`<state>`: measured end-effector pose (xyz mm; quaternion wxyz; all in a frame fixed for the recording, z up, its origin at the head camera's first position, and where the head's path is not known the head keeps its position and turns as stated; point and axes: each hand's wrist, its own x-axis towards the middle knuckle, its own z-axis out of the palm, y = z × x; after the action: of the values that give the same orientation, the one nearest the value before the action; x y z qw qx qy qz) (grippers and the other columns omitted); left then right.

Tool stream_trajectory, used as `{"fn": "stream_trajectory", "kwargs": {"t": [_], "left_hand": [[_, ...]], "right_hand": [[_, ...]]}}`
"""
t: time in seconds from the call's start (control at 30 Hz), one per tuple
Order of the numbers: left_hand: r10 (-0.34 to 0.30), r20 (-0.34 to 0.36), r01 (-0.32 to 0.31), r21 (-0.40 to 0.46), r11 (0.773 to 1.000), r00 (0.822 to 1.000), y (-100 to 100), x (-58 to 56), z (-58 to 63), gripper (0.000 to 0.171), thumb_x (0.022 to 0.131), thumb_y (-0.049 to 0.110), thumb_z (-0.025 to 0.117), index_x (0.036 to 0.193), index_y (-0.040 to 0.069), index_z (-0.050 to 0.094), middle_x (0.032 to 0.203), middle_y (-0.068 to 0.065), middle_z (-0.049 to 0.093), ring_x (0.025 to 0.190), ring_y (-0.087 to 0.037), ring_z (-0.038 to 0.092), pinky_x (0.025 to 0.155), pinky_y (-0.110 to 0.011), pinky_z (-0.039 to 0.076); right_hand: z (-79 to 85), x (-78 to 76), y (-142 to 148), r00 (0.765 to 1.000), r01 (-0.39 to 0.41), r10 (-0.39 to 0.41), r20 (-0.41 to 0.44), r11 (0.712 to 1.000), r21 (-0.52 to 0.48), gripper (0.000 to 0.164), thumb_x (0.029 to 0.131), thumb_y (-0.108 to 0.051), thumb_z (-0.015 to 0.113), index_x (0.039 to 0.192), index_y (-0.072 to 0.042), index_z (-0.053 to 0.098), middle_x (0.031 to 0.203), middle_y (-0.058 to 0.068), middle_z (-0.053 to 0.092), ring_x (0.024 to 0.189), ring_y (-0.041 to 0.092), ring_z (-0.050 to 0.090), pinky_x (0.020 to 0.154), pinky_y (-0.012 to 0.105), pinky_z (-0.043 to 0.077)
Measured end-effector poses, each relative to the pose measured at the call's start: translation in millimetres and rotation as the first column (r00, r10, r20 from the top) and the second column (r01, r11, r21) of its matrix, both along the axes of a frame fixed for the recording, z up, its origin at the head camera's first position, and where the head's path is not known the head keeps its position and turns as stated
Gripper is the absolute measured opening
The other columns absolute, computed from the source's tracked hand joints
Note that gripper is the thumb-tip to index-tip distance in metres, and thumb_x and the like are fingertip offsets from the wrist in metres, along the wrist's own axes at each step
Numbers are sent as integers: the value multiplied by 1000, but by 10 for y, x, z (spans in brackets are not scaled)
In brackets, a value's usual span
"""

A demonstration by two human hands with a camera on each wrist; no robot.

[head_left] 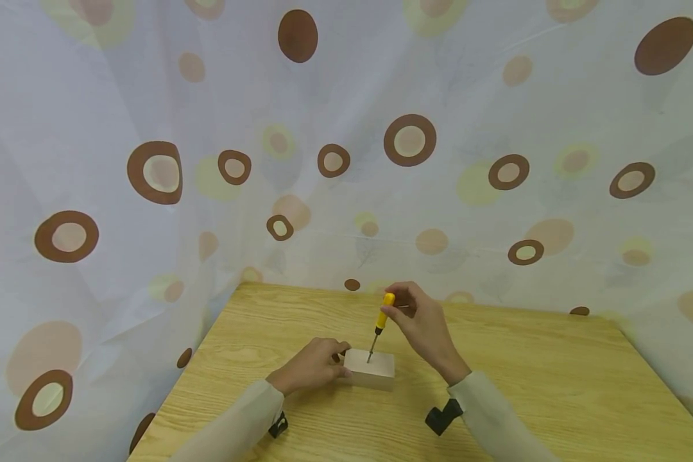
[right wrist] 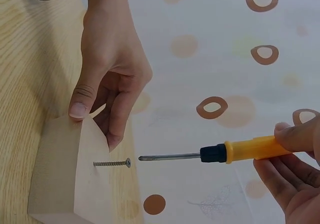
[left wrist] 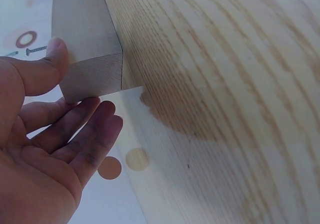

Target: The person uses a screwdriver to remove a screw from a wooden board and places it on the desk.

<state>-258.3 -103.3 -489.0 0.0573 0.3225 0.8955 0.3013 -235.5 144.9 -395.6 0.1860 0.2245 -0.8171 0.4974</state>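
Note:
A pale wooden block [head_left: 369,381] lies on the table, and my left hand [head_left: 314,367] grips its left end between thumb and fingers. Out of the block's top face stands a metal screw [right wrist: 111,163], its lower end in the wood and most of its thread showing. My right hand [head_left: 426,328] pinches the yellow handle of a screwdriver [right wrist: 252,149] between thumb and fingers. The screwdriver's shaft points down at the screw head; in the right wrist view a small gap separates tip and head. The left wrist view shows the thumb against one side of the block [left wrist: 87,27].
The wood-grain table [head_left: 554,385] runs under both arms. Behind it and to the left hangs a white curtain [head_left: 346,96] printed with brown and yellow circles. A black strap piece [head_left: 443,417] sticks out at the right wrist, another [head_left: 278,425] at the left.

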Motion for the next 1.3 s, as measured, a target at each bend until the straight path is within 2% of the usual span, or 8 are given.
{"fn": "stream_trajectory", "kwargs": {"t": [0.2,0.47,0.73,1.3], "left_hand": [[-1,12,1,3,1000,1000,-3,5,3,53,95,29,77,138,2,63,122,-5,71,100,-12,68,84,-25,56],[-4,13,4,10,1000,1000,-13,2,4,55,95,30,76,139,1,62,125,-7,70,101,-12,68,84,-25,56],[5,31,-6,12,1000,1000,-13,19,9,55,94,29,77,139,1,62,125,-8,70,103,-14,69,85,-26,56],[18,25,-18,0,1000,1000,-5,13,5,54,94,30,77,139,3,63,129,-8,69,104,-15,69,86,-27,56]], "right_hand": [[26,5,91,1000,12,-12,18,1000,1,28,98,-19,74,125,-14,67,110,3,72,98,17,69,85,33,59],[-2,43,276,994,-13,16,105,999,-32,26,98,-23,74,122,-16,68,109,5,72,98,19,70,86,28,58],[-12,78,454,990,25,-19,137,999,-45,36,95,-27,77,126,-12,66,109,4,70,99,19,68,86,25,57],[-93,162,775,976,46,-35,213,998,-45,33,96,-24,76,125,-9,71,109,11,71,94,21,71,79,29,60]]}}
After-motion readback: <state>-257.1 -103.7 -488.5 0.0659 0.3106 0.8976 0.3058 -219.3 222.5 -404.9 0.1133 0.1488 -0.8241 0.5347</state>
